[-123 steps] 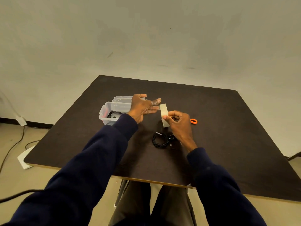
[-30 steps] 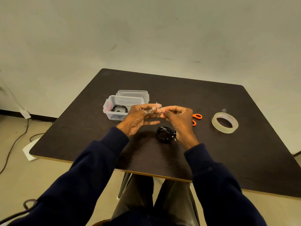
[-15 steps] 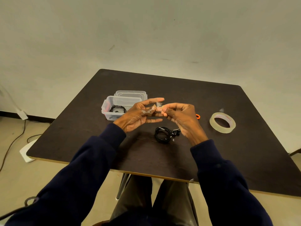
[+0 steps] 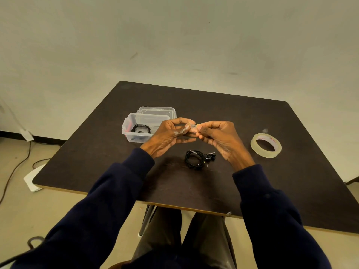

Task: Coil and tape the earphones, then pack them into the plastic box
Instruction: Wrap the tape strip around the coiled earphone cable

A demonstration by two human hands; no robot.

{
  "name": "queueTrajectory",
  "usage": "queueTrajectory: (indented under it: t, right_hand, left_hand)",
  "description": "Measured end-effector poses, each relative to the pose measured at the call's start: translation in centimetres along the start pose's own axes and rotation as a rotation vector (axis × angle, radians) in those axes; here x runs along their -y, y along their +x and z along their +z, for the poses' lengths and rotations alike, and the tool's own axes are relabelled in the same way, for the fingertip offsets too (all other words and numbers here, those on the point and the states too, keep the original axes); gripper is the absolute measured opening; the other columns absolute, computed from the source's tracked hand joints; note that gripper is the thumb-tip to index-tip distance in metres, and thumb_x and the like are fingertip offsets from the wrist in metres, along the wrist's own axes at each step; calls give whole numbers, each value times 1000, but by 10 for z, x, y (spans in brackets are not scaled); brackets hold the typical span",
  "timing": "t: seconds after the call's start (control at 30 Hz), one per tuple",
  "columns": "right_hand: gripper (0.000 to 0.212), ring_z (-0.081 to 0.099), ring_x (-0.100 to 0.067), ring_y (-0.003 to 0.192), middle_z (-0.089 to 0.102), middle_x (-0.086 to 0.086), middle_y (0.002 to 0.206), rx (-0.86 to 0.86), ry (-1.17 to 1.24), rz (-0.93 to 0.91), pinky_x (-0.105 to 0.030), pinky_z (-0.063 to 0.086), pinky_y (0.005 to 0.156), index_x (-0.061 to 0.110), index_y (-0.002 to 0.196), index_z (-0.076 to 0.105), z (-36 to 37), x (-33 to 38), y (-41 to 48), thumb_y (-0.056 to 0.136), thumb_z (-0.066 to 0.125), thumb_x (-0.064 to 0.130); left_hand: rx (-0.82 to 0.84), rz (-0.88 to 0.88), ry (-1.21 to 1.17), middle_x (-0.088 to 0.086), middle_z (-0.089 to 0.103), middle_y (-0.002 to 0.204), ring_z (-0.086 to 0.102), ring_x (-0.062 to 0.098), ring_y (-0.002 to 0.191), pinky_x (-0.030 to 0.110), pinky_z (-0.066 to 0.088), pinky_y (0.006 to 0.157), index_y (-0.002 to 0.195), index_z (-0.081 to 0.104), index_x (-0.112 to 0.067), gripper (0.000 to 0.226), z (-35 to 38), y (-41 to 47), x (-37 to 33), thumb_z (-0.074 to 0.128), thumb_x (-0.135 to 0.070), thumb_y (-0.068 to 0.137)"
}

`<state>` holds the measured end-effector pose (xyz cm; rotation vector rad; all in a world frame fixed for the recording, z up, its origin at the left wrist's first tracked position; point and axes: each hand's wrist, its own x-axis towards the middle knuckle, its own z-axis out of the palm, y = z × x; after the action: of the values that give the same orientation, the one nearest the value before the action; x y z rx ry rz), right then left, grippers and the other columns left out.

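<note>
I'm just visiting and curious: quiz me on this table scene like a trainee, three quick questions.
1. True or false: the tape roll lies inside the plastic box.
2. The left hand and right hand together pinch: A a clear tape piece, B a pen, C a coin.
3. Fill in: the boxed earphones are packed; the loose earphones lie on the ____.
Key: 1 false, it lies on the table. 2 A. 3 table.

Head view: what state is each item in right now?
left hand, pinching tape strip
right hand, pinching the same strip
plastic box, open
lid, off, lying behind the box
earphones in box, coiled
earphones on table, coiled, outside the box, not held
tape roll, flat on table
</note>
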<state>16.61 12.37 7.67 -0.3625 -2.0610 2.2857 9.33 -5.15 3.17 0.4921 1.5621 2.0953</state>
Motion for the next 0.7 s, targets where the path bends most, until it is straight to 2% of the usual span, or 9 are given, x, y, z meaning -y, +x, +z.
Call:
queueTrajectory:
  t: [0.2, 0.3, 0.5, 0.6, 0.7]
  right_hand:
    - [3, 72, -20, 76, 76, -17, 83, -23, -51, -41, -25, 61, 67, 1, 91, 76, 0, -5, -1, 88, 74, -1]
    - [3, 74, -18, 73, 76, -15, 84, -97, -131, -166, -26, 62, 64, -1, 91, 75, 5, -9, -3, 90, 73, 0]
    - [10, 74, -13, 71, 75, 1, 84, -315, -393, -408, -29, 61, 53, 12, 86, 77, 12, -26, 2, 92, 73, 4]
    - [9, 74, -12, 72, 74, -1, 85, -350, -402, -451, -29, 61, 54, 9, 87, 75, 12, -30, 2, 92, 71, 2]
    - [15, 74, -15, 73, 74, -5, 83, -381, -385, -483, -26, 61, 55, 8, 83, 74, 10, -31, 3, 92, 69, -3]
  left_hand:
    - [-74, 53, 93, 13, 78, 101, 76, 30, 96, 54, 59, 94, 105, 73, -5, 12, 0, 1, 2, 65, -5, 97]
    - [-140, 109, 133, 12, 78, 97, 76, 30, 95, 53, 61, 92, 100, 75, -5, 10, 5, 1, 4, 66, -4, 97]
    - [-279, 229, 246, 21, 78, 99, 77, 33, 95, 45, 63, 89, 103, 74, 3, 11, 14, 4, 7, 66, -2, 97]
    - [-315, 307, 396, 16, 79, 96, 77, 25, 90, 38, 63, 84, 97, 76, -1, 8, 17, 6, 6, 68, -2, 96]
    - [-360, 363, 647, 3, 79, 93, 75, 12, 86, 29, 61, 80, 92, 79, -9, 11, 14, 7, 6, 70, -4, 94]
